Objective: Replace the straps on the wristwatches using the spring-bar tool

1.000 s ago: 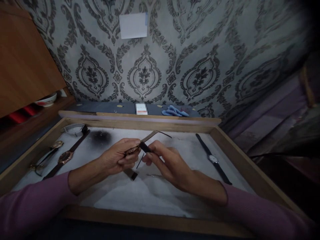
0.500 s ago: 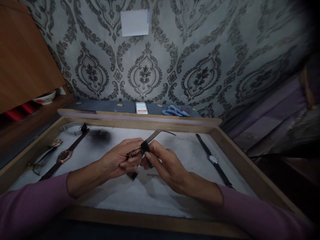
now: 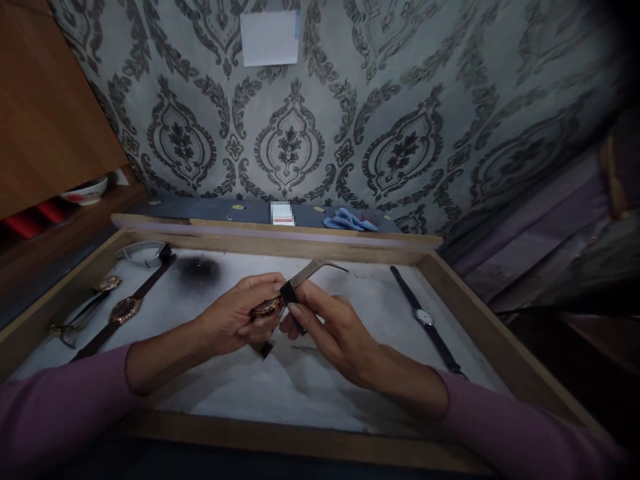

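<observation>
My left hand [image 3: 253,310] is closed around a gold-coloured wristwatch [image 3: 267,308], its case partly hidden by the fingers. My right hand [image 3: 333,327] pinches the dark watch strap [image 3: 289,291] beside the case, thumb against it. From between the hands a greyish-brown strip [image 3: 306,270] rises to the right, thinning into a curved end; I cannot tell if it belongs to the strap. Below my left hand hangs a dark strap end [image 3: 263,349]. A thin greyish item [image 3: 303,349] shows under my right fingers, too faint to name.
Both hands are over a wooden-rimmed tray [image 3: 280,241] with a white base. At its left are a brown-strapped watch [image 3: 125,310], a small gold watch [image 3: 107,285] and a grey-banded one [image 3: 143,253]. A black-strapped watch [image 3: 424,317] lies right. Behind sits a blue cloth [image 3: 347,220].
The camera view has shifted slightly. Both hands keep nearly the same grip on the watch and strap, and the strip between them is turned a little more broadside.
</observation>
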Demonstrator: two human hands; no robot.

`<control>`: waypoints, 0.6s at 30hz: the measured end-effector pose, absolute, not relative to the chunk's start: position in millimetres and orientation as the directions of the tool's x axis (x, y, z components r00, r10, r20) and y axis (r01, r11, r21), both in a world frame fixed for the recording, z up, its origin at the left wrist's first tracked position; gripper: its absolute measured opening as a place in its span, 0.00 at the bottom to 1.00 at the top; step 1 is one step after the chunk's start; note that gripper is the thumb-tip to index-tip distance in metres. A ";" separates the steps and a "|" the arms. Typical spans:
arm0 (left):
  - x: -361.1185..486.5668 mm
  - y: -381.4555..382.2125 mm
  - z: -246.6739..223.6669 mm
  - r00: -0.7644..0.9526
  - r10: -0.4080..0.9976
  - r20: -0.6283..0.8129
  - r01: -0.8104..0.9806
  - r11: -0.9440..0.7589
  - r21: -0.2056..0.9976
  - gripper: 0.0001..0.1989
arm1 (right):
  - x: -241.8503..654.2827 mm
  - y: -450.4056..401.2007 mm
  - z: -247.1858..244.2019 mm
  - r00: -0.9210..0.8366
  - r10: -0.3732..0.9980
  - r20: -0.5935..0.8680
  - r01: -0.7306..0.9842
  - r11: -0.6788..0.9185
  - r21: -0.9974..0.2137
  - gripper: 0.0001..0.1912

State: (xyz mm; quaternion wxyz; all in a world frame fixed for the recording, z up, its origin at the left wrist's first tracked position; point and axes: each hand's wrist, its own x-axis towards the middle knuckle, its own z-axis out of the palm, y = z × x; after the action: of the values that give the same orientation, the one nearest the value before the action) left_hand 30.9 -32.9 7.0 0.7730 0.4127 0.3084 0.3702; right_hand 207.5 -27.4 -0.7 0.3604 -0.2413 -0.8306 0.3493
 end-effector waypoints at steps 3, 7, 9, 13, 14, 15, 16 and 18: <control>31.3 -34.1 5.4 0.539 0.829 -0.152 -0.324 0.370 0.871 0.13 | 207.8 -28.5 0.9 -0.611 0.659 0.439 0.161 0.646 -0.746 0.09; 31.2 -35.9 3.1 0.514 0.843 -0.157 -0.320 0.358 0.877 0.14 | 207.9 -29.8 1.0 -0.604 0.666 0.437 0.152 0.635 -0.757 0.08; 31.2 -36.5 2.7 0.499 0.852 -0.160 -0.315 0.350 0.882 0.14 | 207.8 -30.2 0.9 -0.603 0.670 0.433 0.147 0.626 -0.766 0.09; 33.0 -36.8 3.8 0.485 0.857 -0.177 -0.305 0.355 0.884 0.13 | 207.7 -30.4 1.7 -0.605 0.689 0.399 0.108 0.567 -0.817 0.10; 33.9 -37.0 4.4 0.481 0.857 -0.184 -0.303 0.360 0.883 0.14 | 208.0 -30.4 1.8 -0.609 0.693 0.387 0.103 0.552 -0.827 0.09; 34.8 -37.3 5.0 0.478 0.857 -0.193 -0.301 0.366 0.881 0.14 | 208.4 -30.5 1.8 -0.613 0.691 0.383 0.101 0.549 -0.830 0.09; 35.7 -37.8 5.7 0.479 0.855 -0.199 -0.299 0.372 0.879 0.14 | 208.9 -30.7 1.7 -0.616 0.686 0.386 0.103 0.556 -0.825 0.09; 37.2 -38.9 6.9 0.489 0.848 -0.204 -0.296 0.382 0.876 0.16 | 209.9 -31.2 1.2 -0.619 0.678 0.397 0.123 0.583 -0.803 0.08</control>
State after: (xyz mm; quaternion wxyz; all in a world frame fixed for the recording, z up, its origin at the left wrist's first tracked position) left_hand 37.2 -38.9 6.9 0.7598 0.4093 0.3369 0.3765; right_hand 209.9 -31.2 1.2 0.3605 -0.2462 -0.8132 0.3848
